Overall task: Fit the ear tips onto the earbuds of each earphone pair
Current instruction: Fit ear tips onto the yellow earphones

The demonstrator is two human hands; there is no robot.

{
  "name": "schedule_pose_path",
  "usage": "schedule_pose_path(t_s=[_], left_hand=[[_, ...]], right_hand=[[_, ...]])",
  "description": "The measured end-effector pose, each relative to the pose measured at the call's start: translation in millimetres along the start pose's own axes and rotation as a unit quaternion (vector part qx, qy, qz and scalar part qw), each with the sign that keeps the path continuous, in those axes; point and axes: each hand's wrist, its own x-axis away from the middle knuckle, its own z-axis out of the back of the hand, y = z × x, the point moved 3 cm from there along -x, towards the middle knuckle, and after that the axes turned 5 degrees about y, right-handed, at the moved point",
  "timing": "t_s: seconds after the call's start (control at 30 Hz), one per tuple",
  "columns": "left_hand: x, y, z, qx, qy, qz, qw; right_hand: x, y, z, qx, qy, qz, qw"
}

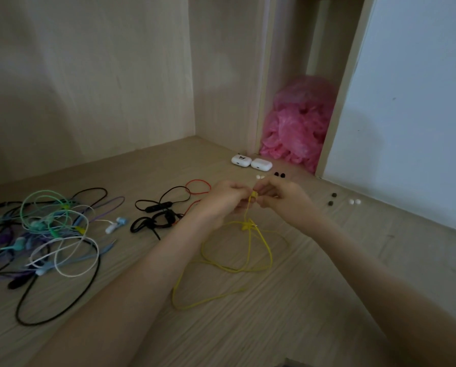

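Both hands are meeting above the wooden desk (287,313), holding up one end of the yellow earphones (249,207). The left hand (227,198) is curling its fingers round the cord just below the earbud. The right hand (281,197) is pinching the top of the same yellow end with its fingertips. Whether a tip is sitting between those fingers is too small to tell. The rest of the yellow cord is hanging down from the hands and lying in loose loops on the desk between the forearms. To the left, a tangled heap of earphones (49,231) in green, purple, white, blue and black is lying on the desk. Nearer the hands, black earphones (156,207) are resting beside a red cord (198,186). Beyond the hands, two white cases (251,162) are sitting side by side, touching. Just in front of them are a pair of white ear tips (260,177) and a pair of black ear tips (279,175). Further right, two dark ear tips (332,199) are lying near another white pair (354,201) by the wall. A pink plastic bag (298,123) is filling the narrow niche behind the cases.
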Motion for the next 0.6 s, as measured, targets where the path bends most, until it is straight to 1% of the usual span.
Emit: schedule_pose_path(t_s=[0.07, 0.17, 0.23, 0.3, 0.37, 0.47, 0.53, 0.6], left_hand=[[-4.6, -0.7, 2.1, -0.019, 0.005, 0.021, 1.0], [-8.9, -2.6, 2.3, -0.029, -0.025, 0.037, 0.999], [-12.7, -2.7, 2.5, -0.015, -0.033, 0.033, 0.999], [-19.3, 0.0, 5.5, -0.011, -0.017, 0.019, 1.0], [-25.9, 4.1, 9.1, -0.024, 0.006, 0.019, 0.999], [-37.5, 4.0, 13.4, -0.084, 0.024, 0.035, 0.996], [-45.1, -0.3, 12.6, -0.107, 0.022, 0.046, 0.993], [-53.9, -3.7, 9.8, -0.109, 0.029, 0.054, 0.992]], right_hand=[[-1.4, 1.9, -1.3, -0.024, -0.008, -0.017, 1.0], [-6.7, 2.0, -1.8, -0.02, -0.008, -0.024, 0.999], [-11.5, 2.5, -1.8, -0.015, -0.005, -0.027, 1.0], [-19.6, 7.1, -2.6, -0.008, 0.004, -0.036, 0.999], [-30.2, 17.2, -0.3, 0.023, 0.03, -0.057, 0.998], [-48.9, 43.3, 7.8, 0.115, 0.075, -0.139, 0.981], [-54.3, 60.1, 12.8, 0.162, 0.075, -0.178, 0.968], [-58.8, 71.7, 14.6, 0.188, 0.071, -0.188, 0.961]])
